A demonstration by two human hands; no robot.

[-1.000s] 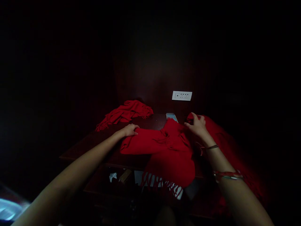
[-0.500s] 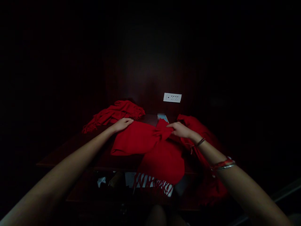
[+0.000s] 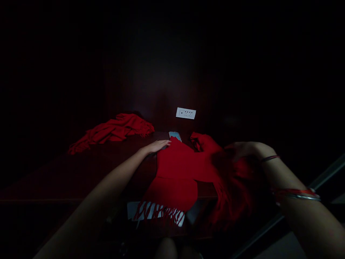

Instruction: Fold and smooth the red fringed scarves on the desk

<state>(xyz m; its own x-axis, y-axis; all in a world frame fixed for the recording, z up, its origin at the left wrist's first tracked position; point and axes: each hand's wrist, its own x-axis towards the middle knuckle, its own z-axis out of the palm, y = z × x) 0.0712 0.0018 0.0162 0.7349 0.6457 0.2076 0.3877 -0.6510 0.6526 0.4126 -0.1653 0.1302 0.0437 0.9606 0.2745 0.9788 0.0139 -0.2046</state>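
A red fringed scarf (image 3: 178, 163) lies partly folded on the dark table, its fringed end hanging over the front edge. Another fringed part stretches to the right. My left hand (image 3: 159, 145) rests flat on the scarf's upper left corner, fingers stretched out. Over the right side, above a heap of red cloth (image 3: 206, 142), is my right hand (image 3: 246, 149). Its fingers point left and down and are smeared by motion, so whether they hold any fabric cannot be made out. In the shade the scarf's right end and the heap run together.
A second crumpled red scarf (image 3: 115, 129) lies at the back left of the table (image 3: 81, 176). Behind the folded scarf is a phone-like bright screen (image 3: 175, 135). A white socket panel (image 3: 185, 113) is on the wall. Below the front edge, pale objects (image 3: 132, 210) show.
My right hand gripped the scarf's middle, then swung right, and the folded layer now spreads rightward. My left hand moved right along the scarf's top edge. The view turned slightly right.
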